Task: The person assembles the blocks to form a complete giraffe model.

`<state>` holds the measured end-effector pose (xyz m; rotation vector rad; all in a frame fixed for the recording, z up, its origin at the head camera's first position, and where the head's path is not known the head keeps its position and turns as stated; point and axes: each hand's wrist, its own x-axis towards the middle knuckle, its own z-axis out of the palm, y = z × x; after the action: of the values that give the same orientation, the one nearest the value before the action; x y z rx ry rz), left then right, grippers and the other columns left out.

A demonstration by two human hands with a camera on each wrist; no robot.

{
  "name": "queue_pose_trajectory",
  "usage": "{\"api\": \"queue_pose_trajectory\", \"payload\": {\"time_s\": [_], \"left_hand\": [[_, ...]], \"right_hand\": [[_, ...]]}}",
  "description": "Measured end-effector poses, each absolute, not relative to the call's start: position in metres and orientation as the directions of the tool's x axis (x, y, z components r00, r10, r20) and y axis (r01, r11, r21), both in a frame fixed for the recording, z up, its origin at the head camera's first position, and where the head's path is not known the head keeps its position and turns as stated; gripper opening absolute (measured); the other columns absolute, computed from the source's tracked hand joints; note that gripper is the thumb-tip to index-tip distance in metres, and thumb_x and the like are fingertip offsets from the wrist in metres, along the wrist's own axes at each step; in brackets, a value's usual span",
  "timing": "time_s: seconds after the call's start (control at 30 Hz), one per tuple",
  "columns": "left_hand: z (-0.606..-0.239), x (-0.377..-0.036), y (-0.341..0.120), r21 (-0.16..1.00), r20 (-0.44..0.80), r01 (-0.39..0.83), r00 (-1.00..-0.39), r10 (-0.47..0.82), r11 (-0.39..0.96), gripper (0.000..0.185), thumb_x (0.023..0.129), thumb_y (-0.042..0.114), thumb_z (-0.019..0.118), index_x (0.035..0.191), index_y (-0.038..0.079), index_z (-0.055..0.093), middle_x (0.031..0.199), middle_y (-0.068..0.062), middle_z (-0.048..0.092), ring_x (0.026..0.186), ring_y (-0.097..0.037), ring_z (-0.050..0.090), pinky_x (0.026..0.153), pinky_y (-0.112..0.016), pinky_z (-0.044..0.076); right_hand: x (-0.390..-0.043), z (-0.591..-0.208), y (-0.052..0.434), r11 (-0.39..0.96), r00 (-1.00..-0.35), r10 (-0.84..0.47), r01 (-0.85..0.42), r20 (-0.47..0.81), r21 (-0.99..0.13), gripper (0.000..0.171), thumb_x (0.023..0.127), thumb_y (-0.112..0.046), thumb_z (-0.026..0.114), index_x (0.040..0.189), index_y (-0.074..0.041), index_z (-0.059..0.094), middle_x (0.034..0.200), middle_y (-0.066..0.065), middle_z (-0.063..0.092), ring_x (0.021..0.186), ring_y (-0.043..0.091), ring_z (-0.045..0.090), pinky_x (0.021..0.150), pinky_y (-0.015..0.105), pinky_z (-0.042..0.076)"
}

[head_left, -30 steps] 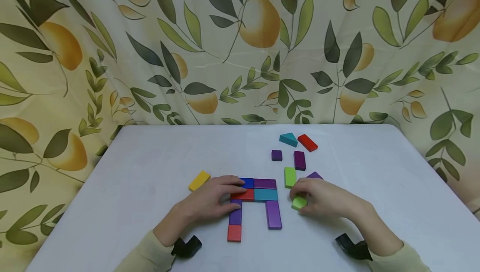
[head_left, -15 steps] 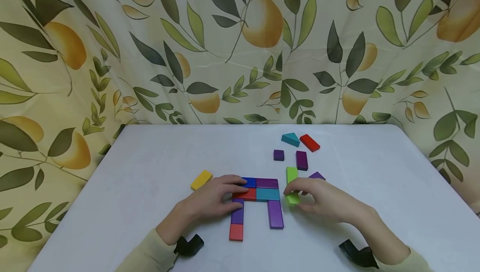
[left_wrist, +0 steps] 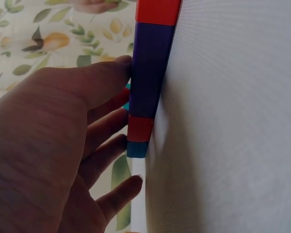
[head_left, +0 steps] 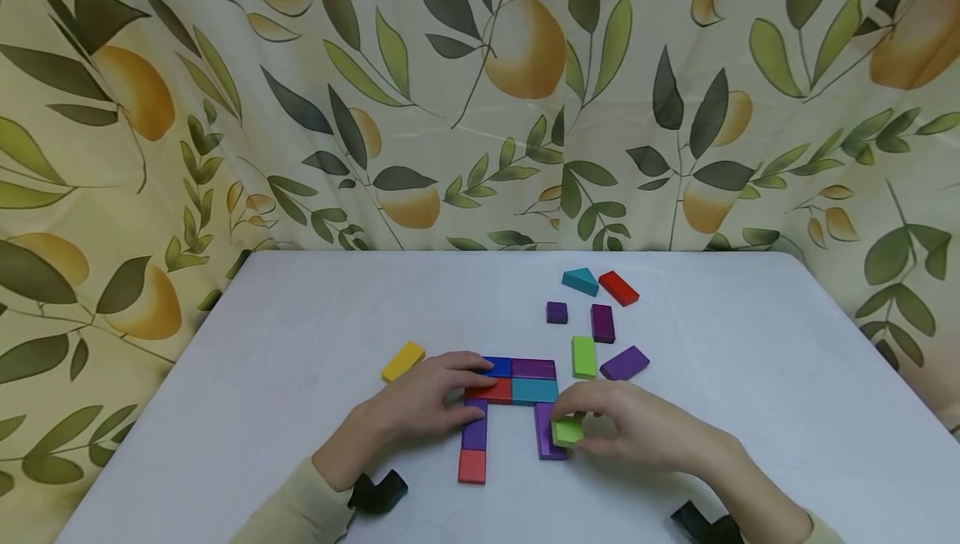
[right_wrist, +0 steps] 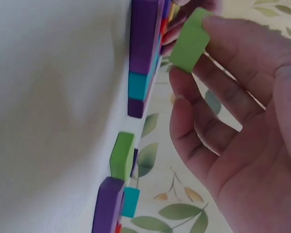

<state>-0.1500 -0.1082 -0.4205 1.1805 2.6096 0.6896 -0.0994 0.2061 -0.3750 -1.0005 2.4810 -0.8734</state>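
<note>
A flat arrangement of coloured blocks lies mid-table. Its top row is a blue block (head_left: 498, 367) and a purple block (head_left: 533, 369). Below them lie a red block (head_left: 491, 390) and a teal block (head_left: 535, 391). Two legs run toward me: a violet block (head_left: 474, 431) ending in a red square block (head_left: 472, 466), and a purple block (head_left: 545, 437). My left hand (head_left: 423, 394) rests with extended fingers and thumb against the left side. My right hand (head_left: 637, 427) pinches a small light green block (head_left: 567, 431), raised beside the purple leg and partly covering it.
Right of the arrangement lie another green block (head_left: 584, 357) and a purple block (head_left: 625, 362). Farther back are a dark purple block (head_left: 603, 323), a small purple cube (head_left: 557, 312), a teal triangle (head_left: 581, 281) and a red block (head_left: 618, 287). A yellow block (head_left: 403, 360) lies behind my left hand.
My right hand has carried the small green block leftward and toward me, from beside the loose green block to over the purple leg. The left hand has stayed in place.
</note>
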Motion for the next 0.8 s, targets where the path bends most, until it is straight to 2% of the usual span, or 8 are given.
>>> {"api": "queue_pose_trajectory", "payload": {"time_s": [0.27,0.53,0.8], "left_hand": [[-0.419,-0.149,-0.108,0.482,0.014,0.662,-0.661,0.750,0.574,0.043,0.097,0.033,0.070,0.137,0.019,0.066,0.147,0.004,0.052,0.139,-0.016,0.042,0.111,-0.038,0.040],[-0.420,-0.148,-0.108,0.481,0.009,0.659,-0.663,0.748,0.578,0.043,0.097,0.033,0.070,0.137,0.020,0.066,0.147,0.005,0.052,0.139,-0.016,0.042,0.111,-0.038,0.040],[-0.419,-0.148,-0.108,0.481,0.001,0.653,-0.668,0.744,0.585,0.043,0.097,0.034,0.069,0.138,0.020,0.065,0.148,0.005,0.051,0.140,-0.016,0.041,0.111,-0.039,0.040]], "right_hand": [[-0.089,-0.377,0.195,0.486,-0.584,-0.805,-0.555,-0.099,-0.675,0.029,0.093,-0.026,0.076,0.121,-0.028,0.071,0.118,-0.019,0.064,0.110,0.006,0.059,0.096,0.033,0.052],[-0.084,-0.384,0.189,0.542,-0.598,-0.792,-0.589,-0.128,-0.600,0.030,0.091,-0.026,0.077,0.119,-0.032,0.072,0.120,-0.020,0.061,0.113,0.008,0.056,0.098,0.035,0.052],[-0.083,-0.385,0.190,0.554,-0.607,-0.785,-0.599,-0.124,-0.578,0.029,0.090,-0.026,0.078,0.117,-0.035,0.072,0.115,-0.019,0.054,0.104,0.005,0.055,0.092,0.030,0.053]]}}
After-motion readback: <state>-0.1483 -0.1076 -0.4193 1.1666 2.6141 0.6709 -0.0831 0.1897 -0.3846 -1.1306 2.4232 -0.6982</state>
